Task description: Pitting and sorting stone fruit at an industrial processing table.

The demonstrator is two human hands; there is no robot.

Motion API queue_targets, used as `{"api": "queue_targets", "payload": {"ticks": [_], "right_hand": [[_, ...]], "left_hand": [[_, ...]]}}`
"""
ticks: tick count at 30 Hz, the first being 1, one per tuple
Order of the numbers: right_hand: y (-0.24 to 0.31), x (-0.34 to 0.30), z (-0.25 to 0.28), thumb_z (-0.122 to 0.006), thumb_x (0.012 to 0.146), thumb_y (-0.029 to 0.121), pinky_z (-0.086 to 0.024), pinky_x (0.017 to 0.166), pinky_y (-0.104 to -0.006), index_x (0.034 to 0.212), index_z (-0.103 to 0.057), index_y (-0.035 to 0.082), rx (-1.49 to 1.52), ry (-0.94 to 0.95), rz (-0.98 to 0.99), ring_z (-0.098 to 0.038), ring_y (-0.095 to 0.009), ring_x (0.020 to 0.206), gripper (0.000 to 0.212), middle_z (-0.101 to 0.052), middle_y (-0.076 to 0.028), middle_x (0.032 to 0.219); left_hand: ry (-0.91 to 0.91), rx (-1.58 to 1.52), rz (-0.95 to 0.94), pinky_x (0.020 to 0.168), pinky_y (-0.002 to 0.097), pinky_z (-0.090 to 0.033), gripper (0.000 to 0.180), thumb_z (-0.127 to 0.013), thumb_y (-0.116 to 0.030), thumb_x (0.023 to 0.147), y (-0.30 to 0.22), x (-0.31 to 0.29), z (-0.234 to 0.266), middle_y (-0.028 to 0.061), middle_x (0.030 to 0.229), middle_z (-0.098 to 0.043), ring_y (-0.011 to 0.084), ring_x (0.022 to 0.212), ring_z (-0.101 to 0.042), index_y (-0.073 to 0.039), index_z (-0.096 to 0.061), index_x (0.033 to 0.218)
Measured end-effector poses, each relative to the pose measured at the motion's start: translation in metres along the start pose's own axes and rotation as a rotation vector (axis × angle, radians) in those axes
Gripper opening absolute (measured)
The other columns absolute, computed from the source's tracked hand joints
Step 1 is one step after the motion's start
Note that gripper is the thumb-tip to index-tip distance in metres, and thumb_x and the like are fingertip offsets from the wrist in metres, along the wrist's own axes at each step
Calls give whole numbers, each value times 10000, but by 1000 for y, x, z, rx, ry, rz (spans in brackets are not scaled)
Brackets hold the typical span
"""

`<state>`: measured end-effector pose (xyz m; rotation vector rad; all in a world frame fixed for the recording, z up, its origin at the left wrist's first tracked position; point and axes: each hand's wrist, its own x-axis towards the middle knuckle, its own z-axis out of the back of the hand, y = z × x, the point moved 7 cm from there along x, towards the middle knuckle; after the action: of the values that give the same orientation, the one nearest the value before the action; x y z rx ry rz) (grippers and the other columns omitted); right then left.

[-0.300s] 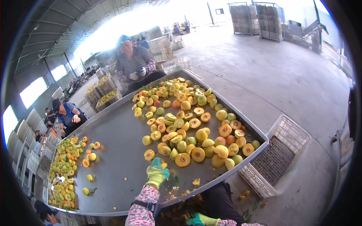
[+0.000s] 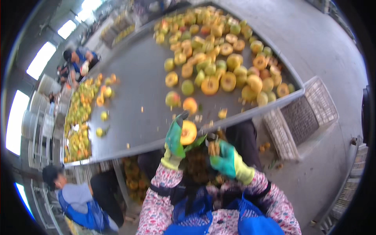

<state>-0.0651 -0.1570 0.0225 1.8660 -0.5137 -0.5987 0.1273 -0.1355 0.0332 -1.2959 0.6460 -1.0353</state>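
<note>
My left hand [image 2: 175, 139], in a green and yellow glove, is closed on a halved yellow peach [image 2: 188, 132], its cut face with the orange centre in view. A green leaf [image 2: 195, 143] hangs beside the fruit. To the right, my gloved right hand [image 2: 228, 160] is closed around a brown, rough lump like a peach stone [image 2: 214, 148]; a small dark metal piece shows above it, too blurred to name. Both hands are apart, at the near edge of a metal table [image 2: 137, 121]. Just beyond my left hand lie loose peaches [image 2: 190, 105].
Many whole and halved peaches [image 2: 219, 58] cover the table's right side; smaller pieces [image 2: 80, 117] line its left end. A raised rim [image 2: 250, 112] borders the table. A plastic crate [image 2: 301, 117] stands at the right. Co-workers [image 2: 84, 203] sit along the left.
The view has tilted downward. My left hand has come back from the fruit to the near edge, now with a peach half. My right hand has risen from below the table towards it.
</note>
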Motion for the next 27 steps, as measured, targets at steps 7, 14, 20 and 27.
{"api": "queue_targets", "payload": {"ticks": [7,14,20,27], "right_hand": [[26,-5,-31,-605,785,193,-470,581,-447,998,-520,32,-1012,-100,234,-620,-360,694,279,-621,-181,748],[16,-17,-24,-690,715,190,-489,589,-435,1005,-565,40,-989,-215,212,-625,-374,674,350,-632,-168,733],[4,-26,-34,-567,817,166,-495,514,-417,881,-625,93,-1233,-115,380,-640,-286,605,113,-620,-137,724],[-19,-35,-8,-638,779,210,-491,594,-341,905,-623,61,-777,-139,295,-665,-276,729,196,-636,-106,741]], "left_hand": [[-111,-48,11,904,330,-487,440,-350,-302,1024,-31,-66,-11,117,1165,-590,210,1039,-593,43,-523,1235],[-238,185,-260,912,303,-460,327,-491,-143,959,-29,-79,-36,145,1182,-571,223,1046,-572,42,-528,1226],[-254,102,-192,621,339,-434,191,-528,-232,908,-10,-88,-46,70,760,-515,224,684,-508,-42,-524,892],[217,-221,123,667,325,-482,433,-524,-343,924,43,-55,-68,117,826,-585,204,719,-553,63,-514,1071]]}}
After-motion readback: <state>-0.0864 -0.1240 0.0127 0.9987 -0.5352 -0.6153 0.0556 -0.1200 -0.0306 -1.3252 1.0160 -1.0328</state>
